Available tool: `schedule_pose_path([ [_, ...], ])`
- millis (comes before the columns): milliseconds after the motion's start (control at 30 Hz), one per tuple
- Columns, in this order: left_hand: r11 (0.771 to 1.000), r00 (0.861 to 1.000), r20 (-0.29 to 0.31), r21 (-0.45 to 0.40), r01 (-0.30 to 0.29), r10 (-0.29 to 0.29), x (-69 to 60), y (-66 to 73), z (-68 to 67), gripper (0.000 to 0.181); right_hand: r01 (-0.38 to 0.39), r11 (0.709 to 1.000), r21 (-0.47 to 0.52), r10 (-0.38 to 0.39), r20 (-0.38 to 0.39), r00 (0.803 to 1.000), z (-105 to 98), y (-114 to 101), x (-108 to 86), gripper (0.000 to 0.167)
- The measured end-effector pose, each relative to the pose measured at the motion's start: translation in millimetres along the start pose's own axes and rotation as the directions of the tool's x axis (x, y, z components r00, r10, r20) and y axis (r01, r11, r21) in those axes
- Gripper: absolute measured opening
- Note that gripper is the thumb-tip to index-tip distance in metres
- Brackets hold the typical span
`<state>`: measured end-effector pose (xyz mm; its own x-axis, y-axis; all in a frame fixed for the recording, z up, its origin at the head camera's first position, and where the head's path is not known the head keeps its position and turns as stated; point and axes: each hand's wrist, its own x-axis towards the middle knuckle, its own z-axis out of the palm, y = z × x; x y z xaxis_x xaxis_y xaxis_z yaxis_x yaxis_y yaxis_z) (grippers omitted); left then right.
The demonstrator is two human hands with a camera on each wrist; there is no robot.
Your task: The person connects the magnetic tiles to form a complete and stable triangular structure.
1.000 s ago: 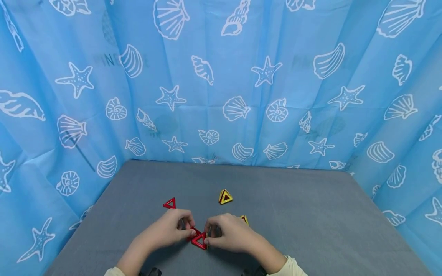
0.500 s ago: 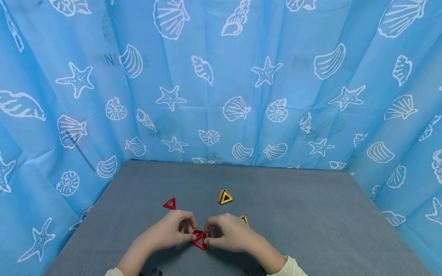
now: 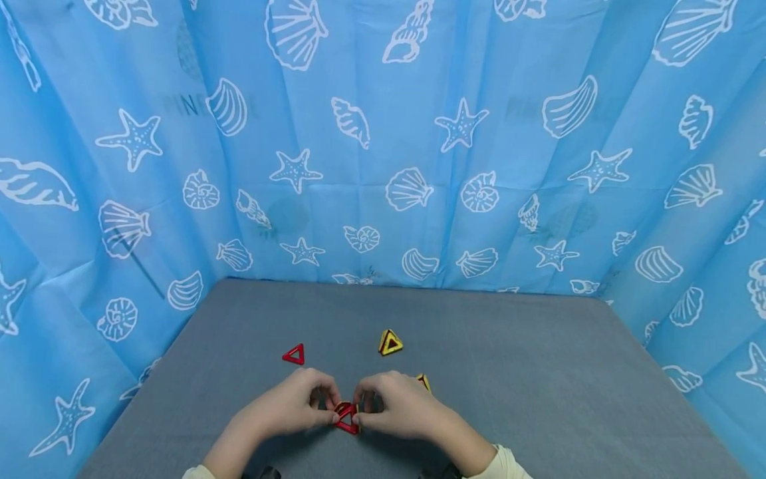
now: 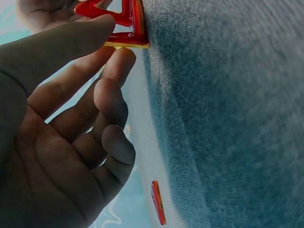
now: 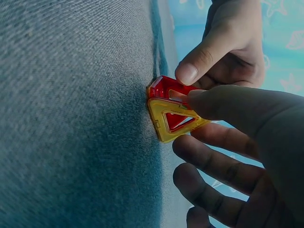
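Between both hands, a small pyramid of red and yellow triangular magnetic tiles stands on the cloth, with a red tile point(image 3: 348, 426) facing me in the head view. My left hand point(image 3: 293, 402) pinches its left side between thumb and fingertips; the left wrist view shows the thumb lying on a red tile point(image 4: 138, 23) with a yellow edge. Opposite, my right hand point(image 3: 397, 406) pinches the right side. In the right wrist view a yellow tile point(image 5: 159, 121) leans beside a red tile point(image 5: 159, 85), near the right thumb. Fingers cover part of the pyramid.
A loose red triangular tile point(image 3: 301, 354) lies beyond my left hand. Farther back sits a yellow and red pyramid point(image 3: 391, 342). Another yellow piece point(image 3: 425, 382) shows partly behind my right hand. Grey cloth point(image 3: 538, 372) covers the table; a blue shell-print curtain point(image 3: 383, 133) surrounds it.
My left hand has shifted slightly right and nearer, bringing its red tile up against the other tiles. The right hand stays nearly still, and the loose pieces have not moved.
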<state>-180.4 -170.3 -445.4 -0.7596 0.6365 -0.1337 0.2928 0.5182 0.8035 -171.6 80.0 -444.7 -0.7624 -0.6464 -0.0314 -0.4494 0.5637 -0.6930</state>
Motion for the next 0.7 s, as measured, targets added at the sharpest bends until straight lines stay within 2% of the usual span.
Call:
schedule_pose_path([
  [167,1.000,1.000,0.020,0.013,-0.018,0.017,0.7,-1.2,2.1,0.006,0.014,1.000,0.008,-0.014,-0.004,1.000,0.7,0.7,-0.2,0.009],
  [700,1.000,0.998,0.055,-0.016,0.026,-0.025,2.8,2.9,3.3,0.005,0.036,0.999,0.013,-0.036,0.007,0.999,1.3,1.3,0.6,0.008],
])
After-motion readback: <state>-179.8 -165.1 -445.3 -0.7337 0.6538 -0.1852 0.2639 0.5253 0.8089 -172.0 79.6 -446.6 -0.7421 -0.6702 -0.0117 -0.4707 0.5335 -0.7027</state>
